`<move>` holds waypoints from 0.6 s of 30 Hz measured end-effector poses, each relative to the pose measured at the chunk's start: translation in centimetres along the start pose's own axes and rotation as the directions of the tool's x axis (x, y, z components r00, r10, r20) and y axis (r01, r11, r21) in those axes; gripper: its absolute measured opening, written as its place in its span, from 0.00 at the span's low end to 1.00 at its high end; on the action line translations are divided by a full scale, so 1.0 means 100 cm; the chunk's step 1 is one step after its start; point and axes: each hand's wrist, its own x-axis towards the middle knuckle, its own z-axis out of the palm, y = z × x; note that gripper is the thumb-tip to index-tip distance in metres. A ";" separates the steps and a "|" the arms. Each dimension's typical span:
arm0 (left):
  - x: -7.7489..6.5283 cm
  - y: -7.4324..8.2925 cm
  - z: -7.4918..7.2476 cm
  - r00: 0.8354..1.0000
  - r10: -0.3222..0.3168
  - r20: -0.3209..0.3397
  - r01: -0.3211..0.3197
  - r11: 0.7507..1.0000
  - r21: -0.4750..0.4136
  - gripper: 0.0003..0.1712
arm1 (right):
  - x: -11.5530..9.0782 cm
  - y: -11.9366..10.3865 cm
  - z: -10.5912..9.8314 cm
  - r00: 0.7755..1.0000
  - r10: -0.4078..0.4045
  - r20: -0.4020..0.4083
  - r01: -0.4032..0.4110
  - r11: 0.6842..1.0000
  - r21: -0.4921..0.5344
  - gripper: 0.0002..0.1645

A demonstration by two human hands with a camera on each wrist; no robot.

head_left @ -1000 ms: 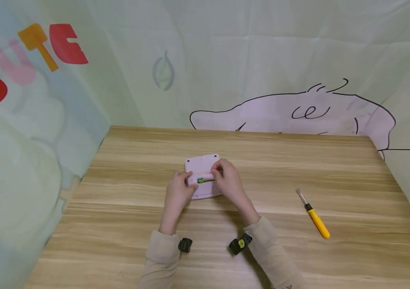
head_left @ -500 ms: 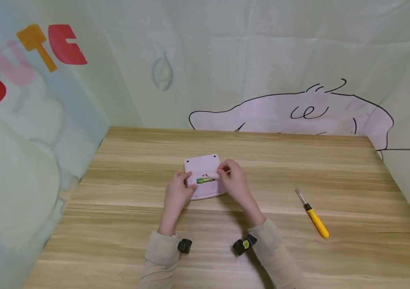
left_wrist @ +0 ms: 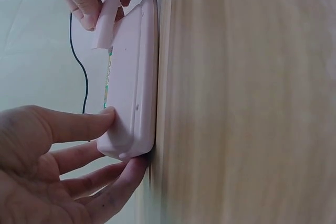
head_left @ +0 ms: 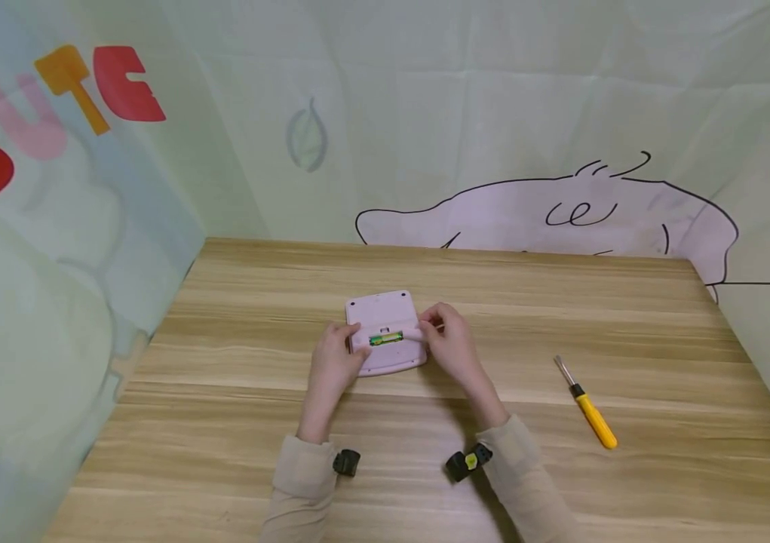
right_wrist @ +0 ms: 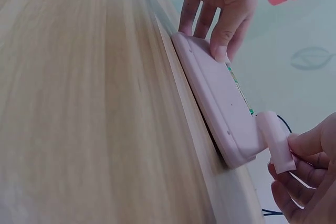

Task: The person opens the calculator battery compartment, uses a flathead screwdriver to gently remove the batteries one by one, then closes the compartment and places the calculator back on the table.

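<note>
A pale pink flat device (head_left: 381, 309) lies back side up on the table, with screw holes at its corners. In its middle an uncovered slot shows a green and yellow battery (head_left: 386, 338). My left hand (head_left: 335, 360) holds the device by its left edge, the thumb on the back and the fingers along the side. My right hand (head_left: 452, 343) pinches a small pink battery cover (right_wrist: 277, 142) between thumb and fingers, raised off the device at its right side. The left wrist view shows the cover (left_wrist: 107, 20) tilted above the far end of the casing.
A screwdriver (head_left: 587, 403) with a yellow handle lies on the wooden table (head_left: 235, 422) to the right, its tip pointing away. Printed cloth (head_left: 256, 113) hangs behind the table and at its left.
My right hand has moved to the right with the battery cover, and more of the battery slot shows. My left hand and the device have stayed put.
</note>
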 end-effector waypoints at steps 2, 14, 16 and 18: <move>0.000 0.000 0.000 1.000 0.000 -0.003 0.000 1.000 -0.005 0.28 | 0.000 0.001 -0.001 1.000 0.006 0.002 -0.006 1.000 0.004 0.03; -0.001 0.001 0.001 1.000 -0.002 -0.014 0.002 1.000 -0.011 0.28 | -0.001 0.006 -0.009 0.998 0.052 -0.021 -0.052 0.999 0.015 0.04; -0.001 0.001 0.001 1.000 0.002 -0.018 -0.002 1.000 -0.010 0.28 | -0.001 0.008 -0.010 0.998 0.048 -0.035 -0.047 0.999 0.021 0.03; -0.002 0.001 0.001 1.000 0.001 -0.017 -0.001 1.000 -0.011 0.28 | 0.000 0.010 -0.011 0.998 0.045 -0.049 -0.043 0.998 0.036 0.03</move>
